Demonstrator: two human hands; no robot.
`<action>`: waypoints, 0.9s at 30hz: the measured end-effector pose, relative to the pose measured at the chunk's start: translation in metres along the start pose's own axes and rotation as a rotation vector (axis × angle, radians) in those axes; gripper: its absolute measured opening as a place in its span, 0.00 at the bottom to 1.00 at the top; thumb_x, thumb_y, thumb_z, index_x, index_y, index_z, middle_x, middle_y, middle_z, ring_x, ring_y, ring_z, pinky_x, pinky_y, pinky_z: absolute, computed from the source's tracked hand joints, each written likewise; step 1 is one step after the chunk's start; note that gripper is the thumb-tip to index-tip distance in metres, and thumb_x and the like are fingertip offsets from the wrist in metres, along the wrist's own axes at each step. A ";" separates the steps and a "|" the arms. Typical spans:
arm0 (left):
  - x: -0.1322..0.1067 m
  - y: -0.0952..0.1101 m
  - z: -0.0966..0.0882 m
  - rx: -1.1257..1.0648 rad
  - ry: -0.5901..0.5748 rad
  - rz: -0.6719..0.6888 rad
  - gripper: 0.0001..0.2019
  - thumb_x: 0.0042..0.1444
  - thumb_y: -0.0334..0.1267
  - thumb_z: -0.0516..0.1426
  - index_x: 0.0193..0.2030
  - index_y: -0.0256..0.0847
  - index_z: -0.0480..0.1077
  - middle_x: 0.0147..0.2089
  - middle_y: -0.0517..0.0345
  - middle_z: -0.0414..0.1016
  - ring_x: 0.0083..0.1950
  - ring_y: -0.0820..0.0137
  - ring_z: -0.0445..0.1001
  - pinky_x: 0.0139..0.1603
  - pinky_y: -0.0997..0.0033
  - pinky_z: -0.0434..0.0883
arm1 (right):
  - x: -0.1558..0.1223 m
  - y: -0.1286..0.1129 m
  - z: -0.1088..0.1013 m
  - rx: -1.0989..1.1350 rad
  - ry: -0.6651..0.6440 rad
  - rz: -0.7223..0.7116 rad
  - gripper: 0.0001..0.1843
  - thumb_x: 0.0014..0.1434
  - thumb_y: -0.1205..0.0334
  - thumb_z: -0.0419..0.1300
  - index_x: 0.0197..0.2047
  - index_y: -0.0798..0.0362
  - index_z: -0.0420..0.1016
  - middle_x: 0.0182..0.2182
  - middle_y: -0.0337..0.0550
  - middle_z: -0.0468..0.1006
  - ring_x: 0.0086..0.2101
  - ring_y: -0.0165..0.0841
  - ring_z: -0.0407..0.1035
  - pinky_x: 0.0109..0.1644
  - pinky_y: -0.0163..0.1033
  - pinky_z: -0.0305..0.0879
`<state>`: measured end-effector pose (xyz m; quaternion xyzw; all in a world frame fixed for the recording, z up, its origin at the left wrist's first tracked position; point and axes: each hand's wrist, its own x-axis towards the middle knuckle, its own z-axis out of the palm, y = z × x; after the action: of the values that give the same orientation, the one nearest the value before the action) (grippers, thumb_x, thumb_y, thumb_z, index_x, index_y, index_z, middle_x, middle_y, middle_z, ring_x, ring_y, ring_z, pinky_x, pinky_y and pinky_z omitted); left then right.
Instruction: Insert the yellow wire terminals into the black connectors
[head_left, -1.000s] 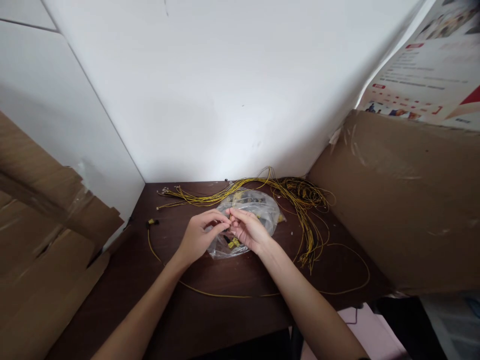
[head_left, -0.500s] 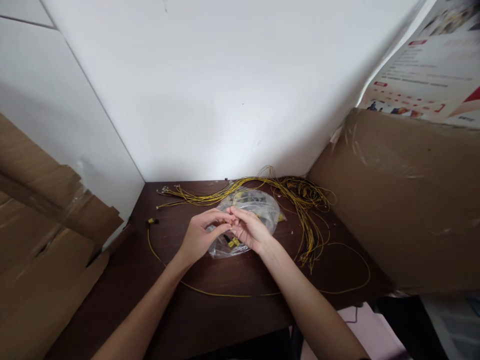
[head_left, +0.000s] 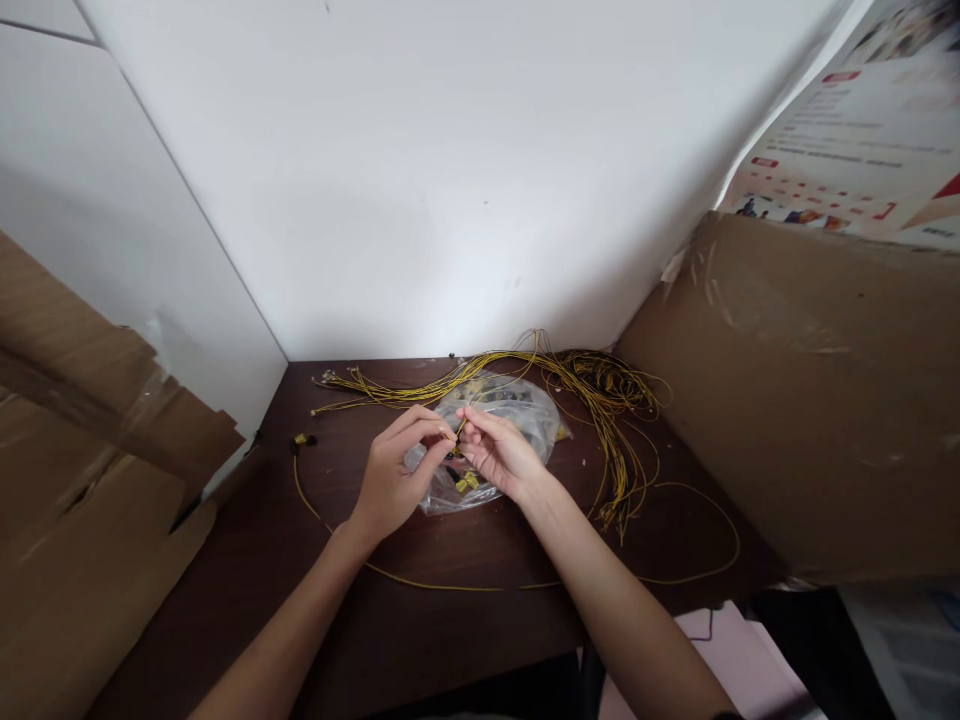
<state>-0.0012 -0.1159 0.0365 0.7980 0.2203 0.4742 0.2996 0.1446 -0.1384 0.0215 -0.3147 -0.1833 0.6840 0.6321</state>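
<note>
Over a clear plastic bag [head_left: 525, 400], my two hands meet almost fingertip to fingertip. My right hand [head_left: 501, 455] pinches a short stretch of thin yellow-and-black wire [head_left: 462, 425] between thumb and forefinger. My left hand [head_left: 401, 465] is closed in a pinch at the lower end of that wire, by a small dark piece whose kind is too small to make out. Just below the fingers, yellow and black connector pieces [head_left: 468, 482] lie at the bag's mouth, with more visible through the plastic.
Behind the bag a long bundle of yellow and black wires [head_left: 420, 400] runs to a coil [head_left: 607, 375] at the right. One loose wire [head_left: 427, 585] curves along the front, a yellow-black connector [head_left: 301, 440] at its left end. Cardboard [head_left: 750, 400] walls the dark table [head_left: 300, 640].
My left hand has shifted slightly left and down, and its fingertips have come together. Between the hands, the wire and a small dark piece now show more clearly.
</note>
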 end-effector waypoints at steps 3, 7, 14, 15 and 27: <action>-0.002 -0.002 0.001 -0.097 -0.017 -0.052 0.03 0.54 0.32 0.54 0.33 0.37 0.69 0.32 0.56 0.69 0.34 0.73 0.69 0.36 0.73 0.68 | 0.000 -0.001 0.000 0.023 0.019 -0.008 0.07 0.47 0.66 0.66 0.30 0.62 0.75 0.17 0.34 0.69 0.16 0.16 0.58 0.21 0.22 0.59; -0.003 -0.006 0.004 -0.057 0.012 -0.053 0.08 0.53 0.31 0.57 0.40 0.38 0.72 0.35 0.55 0.71 0.35 0.73 0.70 0.37 0.73 0.68 | 0.002 0.002 -0.002 0.022 -0.001 0.009 0.09 0.46 0.65 0.66 0.30 0.62 0.75 0.18 0.35 0.71 0.16 0.17 0.60 0.21 0.23 0.61; 0.001 -0.007 0.003 -0.016 0.007 0.071 0.07 0.51 0.30 0.58 0.35 0.41 0.76 0.36 0.52 0.74 0.38 0.69 0.71 0.40 0.69 0.69 | 0.003 0.004 -0.004 -0.011 -0.059 0.027 0.09 0.48 0.65 0.65 0.32 0.62 0.76 0.17 0.35 0.71 0.17 0.19 0.63 0.23 0.24 0.65; 0.001 -0.006 0.003 -0.040 0.015 0.065 0.05 0.51 0.30 0.58 0.33 0.41 0.76 0.36 0.52 0.74 0.39 0.69 0.71 0.41 0.68 0.69 | 0.003 0.003 -0.004 -0.004 -0.048 0.024 0.08 0.48 0.66 0.65 0.32 0.62 0.76 0.17 0.35 0.71 0.17 0.19 0.62 0.23 0.24 0.65; -0.001 -0.001 -0.004 -0.601 0.067 -0.359 0.05 0.54 0.34 0.55 0.28 0.37 0.69 0.17 0.63 0.66 0.24 0.73 0.68 0.36 0.68 0.69 | 0.005 -0.007 -0.005 0.169 0.079 -0.035 0.05 0.48 0.71 0.64 0.29 0.65 0.74 0.17 0.37 0.70 0.17 0.17 0.60 0.17 0.21 0.55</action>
<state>-0.0054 -0.1145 0.0363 0.6067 0.2174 0.4833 0.5925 0.1530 -0.1332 0.0211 -0.2838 -0.1052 0.6729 0.6750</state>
